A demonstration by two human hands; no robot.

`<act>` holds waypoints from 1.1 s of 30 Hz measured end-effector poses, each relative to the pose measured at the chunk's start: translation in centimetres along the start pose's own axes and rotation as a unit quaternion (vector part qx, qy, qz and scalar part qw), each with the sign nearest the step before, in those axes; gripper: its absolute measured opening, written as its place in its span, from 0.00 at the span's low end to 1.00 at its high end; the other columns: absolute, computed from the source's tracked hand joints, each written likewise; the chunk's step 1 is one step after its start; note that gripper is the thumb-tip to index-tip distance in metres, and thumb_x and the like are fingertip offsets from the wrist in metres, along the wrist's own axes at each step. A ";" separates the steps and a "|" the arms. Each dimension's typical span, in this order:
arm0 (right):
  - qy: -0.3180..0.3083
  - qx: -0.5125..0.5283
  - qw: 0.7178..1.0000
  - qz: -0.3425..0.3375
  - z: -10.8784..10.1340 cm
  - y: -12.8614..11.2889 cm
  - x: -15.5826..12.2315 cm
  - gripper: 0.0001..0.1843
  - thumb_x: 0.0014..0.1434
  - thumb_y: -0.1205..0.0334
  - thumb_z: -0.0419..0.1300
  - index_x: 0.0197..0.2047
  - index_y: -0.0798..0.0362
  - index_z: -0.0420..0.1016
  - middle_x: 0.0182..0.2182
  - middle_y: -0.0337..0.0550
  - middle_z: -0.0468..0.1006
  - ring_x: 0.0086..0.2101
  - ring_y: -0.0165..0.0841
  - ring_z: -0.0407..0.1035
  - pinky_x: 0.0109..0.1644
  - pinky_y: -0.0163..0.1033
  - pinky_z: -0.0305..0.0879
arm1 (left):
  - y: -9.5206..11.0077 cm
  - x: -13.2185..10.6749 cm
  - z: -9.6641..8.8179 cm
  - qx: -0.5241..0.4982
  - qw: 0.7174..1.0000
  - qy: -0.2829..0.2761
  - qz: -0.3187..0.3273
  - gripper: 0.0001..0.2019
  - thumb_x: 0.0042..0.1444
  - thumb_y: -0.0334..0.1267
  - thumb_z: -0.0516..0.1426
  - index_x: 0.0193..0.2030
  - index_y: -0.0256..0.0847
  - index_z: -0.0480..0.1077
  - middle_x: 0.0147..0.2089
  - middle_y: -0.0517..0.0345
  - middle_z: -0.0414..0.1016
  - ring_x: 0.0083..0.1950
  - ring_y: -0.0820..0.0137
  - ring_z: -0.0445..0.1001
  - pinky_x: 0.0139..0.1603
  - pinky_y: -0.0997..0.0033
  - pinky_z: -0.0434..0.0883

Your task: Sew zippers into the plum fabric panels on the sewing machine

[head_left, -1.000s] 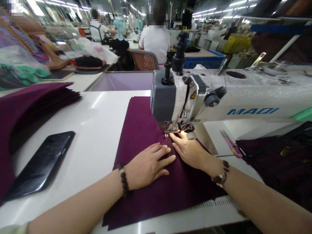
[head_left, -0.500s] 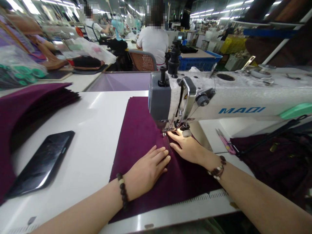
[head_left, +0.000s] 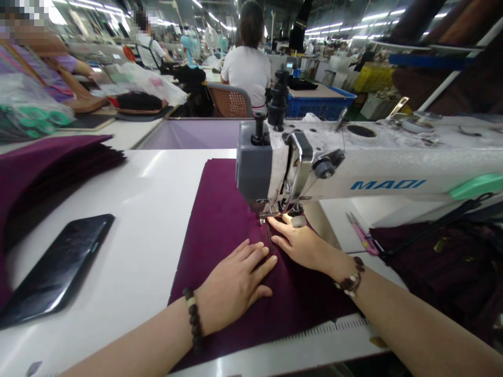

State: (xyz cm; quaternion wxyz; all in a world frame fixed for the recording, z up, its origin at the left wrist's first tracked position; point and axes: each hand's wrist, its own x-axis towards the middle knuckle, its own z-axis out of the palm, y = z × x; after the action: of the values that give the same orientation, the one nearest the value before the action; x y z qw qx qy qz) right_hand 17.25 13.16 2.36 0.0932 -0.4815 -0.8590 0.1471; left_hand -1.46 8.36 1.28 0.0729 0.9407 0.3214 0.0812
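A purple fabric panel (head_left: pixel 212 209) lies flat under the head of a white sewing machine (head_left: pixel 385 167). My left hand (head_left: pixel 236 283) rests on the panel with its fingers spread, left of a dark seam or zipper-like strip (head_left: pixel 269 238) that leads up to the presser foot (head_left: pixel 263 221). On the other side of that strip, my right hand (head_left: pixel 301 243) presses on the fabric with its fingers outstretched. Its index fingertip is close beside the presser foot, in the machine's light. Part of the panel is hidden beneath both hands and the machine head.
On the left are a stack of purple fabric (head_left: pixel 58 157) and a black phone (head_left: pixel 58 272). Pink-handled scissors (head_left: pixel 363 235) and dark gathered fabric (head_left: pixel 440 262) lie to the right. A person in a white shirt (head_left: pixel 248 73) sits beyond the table, near a blue crate (head_left: pixel 318 102).
My left hand's fingers have spread wider, with the thumb moved away from the rest. My right hand stays by the presser foot. The whole view has shifted slightly.
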 end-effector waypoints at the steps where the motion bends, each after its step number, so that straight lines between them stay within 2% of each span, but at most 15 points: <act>1: 0.000 0.000 1.000 0.004 0.0 0.0 0.0 0.23 0.61 0.66 0.51 0.59 0.58 0.59 0.52 0.53 0.65 0.49 0.37 0.62 0.55 0.46 0.58 | 0.0 0.0 0.0 0.001 1.000 0.001 0.001 0.23 0.58 0.45 0.52 0.58 0.35 0.60 0.55 0.44 0.65 0.58 0.57 0.61 0.60 0.50 0.58; 8: 0.010 -0.031 0.999 -0.006 0.6 0.0 0.0 0.22 0.61 0.66 0.49 0.58 0.58 0.60 0.53 0.53 0.64 0.51 0.39 0.59 0.54 0.46 0.58 | -0.1 0.1 0.1 -0.017 1.000 -0.007 -0.002 0.23 0.59 0.45 0.51 0.58 0.35 0.59 0.55 0.46 0.65 0.59 0.59 0.60 0.61 0.52 0.57; 15: 0.001 -0.067 0.998 0.015 0.8 -0.5 0.0 0.22 0.61 0.66 0.47 0.58 0.59 0.60 0.52 0.58 0.63 0.47 0.42 0.63 0.45 0.47 0.63 | -0.3 -0.2 -0.4 -0.028 1.000 0.004 -0.001 0.21 0.58 0.44 0.52 0.57 0.36 0.61 0.53 0.47 0.65 0.58 0.59 0.61 0.60 0.53 0.57; 22: 0.019 -0.086 0.996 -0.003 1.3 0.0 0.1 0.21 0.62 0.65 0.46 0.57 0.58 0.61 0.49 0.58 0.66 0.44 0.41 0.65 0.52 0.53 0.56 | -0.9 -0.2 -0.5 -0.031 0.999 0.008 0.006 0.21 0.59 0.45 0.51 0.56 0.37 0.60 0.52 0.48 0.65 0.56 0.59 0.61 0.60 0.53 0.56; 28: 0.021 -0.080 0.997 -0.009 1.4 0.2 0.1 0.21 0.62 0.65 0.46 0.57 0.58 0.60 0.47 0.56 0.69 0.41 0.38 0.68 0.54 0.53 0.54 | -0.6 -0.1 -0.4 -0.036 0.999 0.000 0.000 0.21 0.59 0.45 0.52 0.56 0.37 0.60 0.52 0.49 0.65 0.57 0.60 0.60 0.61 0.53 0.56; 33: 0.020 -0.080 0.996 -0.018 1.3 0.4 0.3 0.20 0.62 0.65 0.46 0.56 0.58 0.62 0.47 0.56 0.69 0.42 0.38 0.67 0.54 0.51 0.54 | -0.5 -0.2 -0.2 -0.031 0.999 0.002 -0.011 0.22 0.58 0.44 0.52 0.57 0.37 0.60 0.53 0.47 0.65 0.59 0.59 0.59 0.61 0.52 0.56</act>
State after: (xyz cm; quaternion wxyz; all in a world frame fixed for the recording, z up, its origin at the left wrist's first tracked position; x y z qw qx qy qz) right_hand 17.01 13.36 1.01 0.0745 -0.4748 -0.8744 0.0663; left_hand -1.93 8.65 1.34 0.1020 0.9343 0.3288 0.0922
